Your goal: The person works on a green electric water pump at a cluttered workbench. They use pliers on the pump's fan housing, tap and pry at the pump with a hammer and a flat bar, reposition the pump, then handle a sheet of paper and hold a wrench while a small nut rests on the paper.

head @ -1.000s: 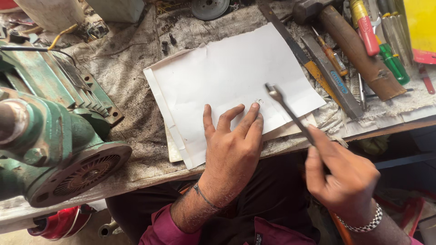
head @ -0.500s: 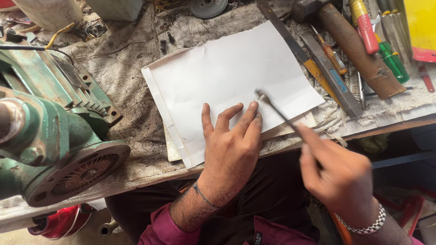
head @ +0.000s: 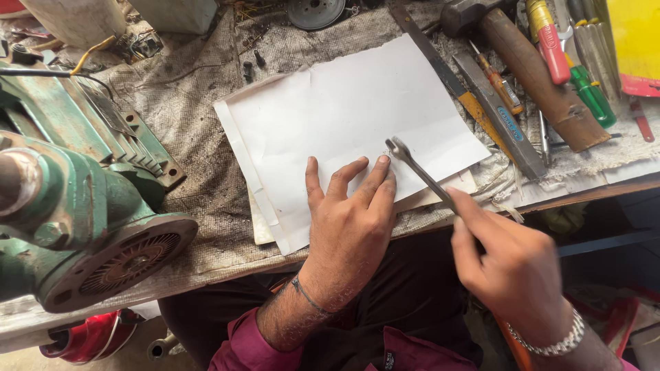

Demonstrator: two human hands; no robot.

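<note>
My left hand (head: 350,223) lies flat, fingers spread, on the lower part of a stack of white paper sheets (head: 344,113) that rests on the cloth-covered bench. My right hand (head: 512,264) grips the handle end of a slim metal open-end wrench (head: 416,168). The wrench's jaw end touches the paper just right of my left fingertips. My right wrist carries a metal bracelet, and a thin band circles my left wrist.
A large green electric motor (head: 75,206) fills the left. At the right lie a hammer (head: 526,62), a flat file (head: 498,117), screwdrivers (head: 581,69) and a yellow sheet (head: 636,38). Small bolts (head: 251,65) lie behind the paper. The bench edge (head: 591,189) runs along the front.
My right hand has swung the wrench leftward and down, so its jaw end now sits on the paper by my left fingertips. The left hand has stayed put.
</note>
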